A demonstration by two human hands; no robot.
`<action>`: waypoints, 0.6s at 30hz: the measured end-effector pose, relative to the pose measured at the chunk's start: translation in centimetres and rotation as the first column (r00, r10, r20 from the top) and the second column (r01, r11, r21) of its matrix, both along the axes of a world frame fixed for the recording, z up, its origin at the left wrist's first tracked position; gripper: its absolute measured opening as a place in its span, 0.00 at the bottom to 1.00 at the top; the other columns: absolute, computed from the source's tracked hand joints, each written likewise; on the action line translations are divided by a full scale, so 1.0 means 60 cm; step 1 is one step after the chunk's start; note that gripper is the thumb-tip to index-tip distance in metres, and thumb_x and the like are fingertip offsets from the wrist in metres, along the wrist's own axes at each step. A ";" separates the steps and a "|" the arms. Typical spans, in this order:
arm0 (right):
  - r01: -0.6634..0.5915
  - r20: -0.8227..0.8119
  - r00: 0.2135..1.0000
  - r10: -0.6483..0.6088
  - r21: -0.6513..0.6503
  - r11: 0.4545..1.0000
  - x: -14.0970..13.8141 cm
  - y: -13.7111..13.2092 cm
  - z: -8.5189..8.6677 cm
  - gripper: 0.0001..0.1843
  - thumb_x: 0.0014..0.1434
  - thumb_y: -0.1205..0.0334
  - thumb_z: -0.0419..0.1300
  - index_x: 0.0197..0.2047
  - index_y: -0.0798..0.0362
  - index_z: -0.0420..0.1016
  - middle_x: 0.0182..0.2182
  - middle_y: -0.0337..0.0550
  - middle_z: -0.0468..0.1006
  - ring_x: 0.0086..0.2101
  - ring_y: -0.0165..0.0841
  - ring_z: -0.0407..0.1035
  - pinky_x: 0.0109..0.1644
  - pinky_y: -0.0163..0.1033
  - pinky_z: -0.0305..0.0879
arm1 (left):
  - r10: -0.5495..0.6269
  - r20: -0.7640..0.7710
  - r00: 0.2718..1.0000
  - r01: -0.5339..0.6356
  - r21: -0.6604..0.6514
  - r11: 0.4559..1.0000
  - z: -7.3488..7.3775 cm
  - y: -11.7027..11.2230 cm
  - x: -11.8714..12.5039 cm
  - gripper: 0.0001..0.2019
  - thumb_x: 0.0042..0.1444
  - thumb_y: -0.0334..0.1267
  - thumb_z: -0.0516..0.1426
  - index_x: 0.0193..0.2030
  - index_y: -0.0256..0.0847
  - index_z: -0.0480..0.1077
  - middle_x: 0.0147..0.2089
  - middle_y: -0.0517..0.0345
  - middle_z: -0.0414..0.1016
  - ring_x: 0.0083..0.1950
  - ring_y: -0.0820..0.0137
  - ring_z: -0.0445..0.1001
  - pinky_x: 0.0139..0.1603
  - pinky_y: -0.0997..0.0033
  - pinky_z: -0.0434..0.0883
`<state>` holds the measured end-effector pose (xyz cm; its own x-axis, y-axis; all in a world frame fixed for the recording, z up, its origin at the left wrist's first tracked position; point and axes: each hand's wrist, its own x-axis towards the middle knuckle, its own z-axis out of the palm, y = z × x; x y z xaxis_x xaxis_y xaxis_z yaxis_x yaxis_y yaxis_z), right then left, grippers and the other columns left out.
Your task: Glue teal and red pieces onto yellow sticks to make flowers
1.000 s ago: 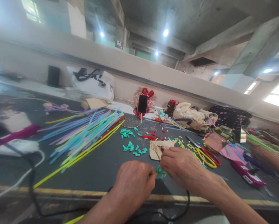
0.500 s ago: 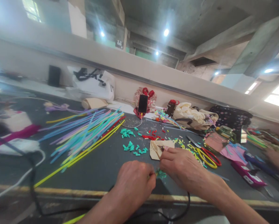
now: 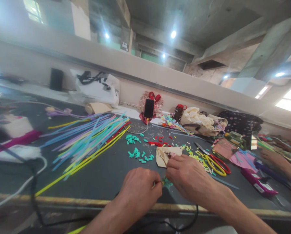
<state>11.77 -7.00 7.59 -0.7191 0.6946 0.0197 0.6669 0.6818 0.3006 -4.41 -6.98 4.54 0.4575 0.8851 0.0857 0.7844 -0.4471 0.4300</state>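
My left hand [image 3: 142, 187] is closed in a pinch near the table's front edge, holding a thin stem. At the stem's end a green cluster of small pieces [image 3: 168, 182] sits between my hands. My right hand [image 3: 188, 172] is to its right, fingers bent and closed; what they hold is hidden. Just beyond those fingers, a small metal tip [image 3: 168, 153] lies over a piece of tan cardboard [image 3: 161, 156]. Small cut teal pieces [image 3: 135, 152] lie in piles left of the cardboard, with red pieces [image 3: 157, 143] behind it and yellow pieces [image 3: 188, 150] on its right.
Long coloured pipe cleaners [image 3: 94, 139] lie in a bundle at left. Scissors [image 3: 216, 162] with red and yellow handles rest at right, near a magenta tool [image 3: 259, 183]. A phone [image 3: 148, 108] stands at the back. Another person's hand [image 3: 274, 159] is at far right.
My hands have shifted only slightly around the green cluster. The other person's hand at far right has moved a little to the left.
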 end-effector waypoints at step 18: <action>0.127 -0.600 0.798 -0.055 0.079 0.989 0.050 -0.031 0.001 0.13 0.57 0.67 0.48 0.44 0.51 0.69 0.38 0.45 0.74 0.37 0.31 0.69 0.38 0.33 0.65 | 0.099 0.213 0.972 -0.087 -0.066 0.994 -0.011 0.009 -0.011 0.13 0.49 0.38 0.47 0.28 0.45 0.74 0.22 0.61 0.74 0.24 0.73 0.68 0.23 0.78 0.56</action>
<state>14.75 -8.88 7.63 -0.4737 0.7236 0.5020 0.7962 0.5955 -0.1070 -5.05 -6.42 3.90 0.3492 0.9290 0.1226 0.7072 -0.3471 0.6159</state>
